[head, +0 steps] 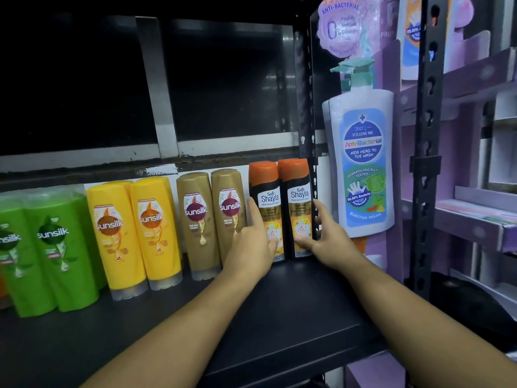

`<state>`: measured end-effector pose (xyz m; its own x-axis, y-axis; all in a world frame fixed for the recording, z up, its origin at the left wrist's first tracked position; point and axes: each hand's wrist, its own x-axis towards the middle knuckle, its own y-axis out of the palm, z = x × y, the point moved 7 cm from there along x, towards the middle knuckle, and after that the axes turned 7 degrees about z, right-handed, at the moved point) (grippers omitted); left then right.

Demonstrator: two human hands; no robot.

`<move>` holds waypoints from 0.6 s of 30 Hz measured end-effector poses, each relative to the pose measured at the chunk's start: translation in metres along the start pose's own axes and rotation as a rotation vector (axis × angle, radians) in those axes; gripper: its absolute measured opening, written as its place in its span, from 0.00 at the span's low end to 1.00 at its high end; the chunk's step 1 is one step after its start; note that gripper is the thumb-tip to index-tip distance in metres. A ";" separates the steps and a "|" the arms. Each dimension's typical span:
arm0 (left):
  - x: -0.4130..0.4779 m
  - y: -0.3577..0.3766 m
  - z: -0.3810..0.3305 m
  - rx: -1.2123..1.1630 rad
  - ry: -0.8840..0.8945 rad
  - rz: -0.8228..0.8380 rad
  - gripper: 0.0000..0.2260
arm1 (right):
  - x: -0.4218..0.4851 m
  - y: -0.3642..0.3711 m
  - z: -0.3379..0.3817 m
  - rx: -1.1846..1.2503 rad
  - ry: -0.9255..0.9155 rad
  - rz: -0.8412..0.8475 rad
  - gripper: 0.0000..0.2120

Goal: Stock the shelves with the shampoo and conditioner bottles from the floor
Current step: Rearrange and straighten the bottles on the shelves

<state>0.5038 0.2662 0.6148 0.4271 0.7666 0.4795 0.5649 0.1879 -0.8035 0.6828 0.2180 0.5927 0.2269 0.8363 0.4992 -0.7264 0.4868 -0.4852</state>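
Note:
Two black Safi Shayla bottles with orange caps stand side by side at the right end of the dark shelf (279, 303). My left hand (253, 245) grips the left Shayla bottle (265, 191), fingers along its left side and thumb on its front. My right hand (321, 236) grips the right Shayla bottle (298, 191), thumb on its lower front, fingers along its right side by the upright post. Left of them stand brown Sunsilk bottles (212, 214), yellow Sunsilk bottles (134, 233) and green Sunsilk bottles (47, 247) in a row.
A black slotted metal post (307, 107) rises right behind the Shayla bottles. Beside it hangs a purple cardboard display with a large printed Follow Me wash bottle (363, 163). A second post (428, 163) and purple display shelves lie further right.

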 end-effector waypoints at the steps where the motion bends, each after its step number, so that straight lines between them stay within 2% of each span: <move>1: -0.001 0.001 -0.001 0.012 -0.003 0.001 0.43 | 0.001 0.000 -0.001 -0.008 -0.001 0.001 0.42; 13: 0.004 0.007 0.001 0.054 0.052 -0.029 0.46 | 0.007 0.002 -0.009 -0.029 0.016 0.005 0.42; 18: 0.006 0.012 0.000 0.047 0.061 -0.027 0.52 | 0.007 0.003 -0.008 -0.011 0.016 0.004 0.43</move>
<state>0.5131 0.2727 0.6082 0.4552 0.7225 0.5204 0.5432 0.2377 -0.8052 0.6879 0.2273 0.5891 0.2341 0.8423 0.4855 -0.7199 0.4858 -0.4957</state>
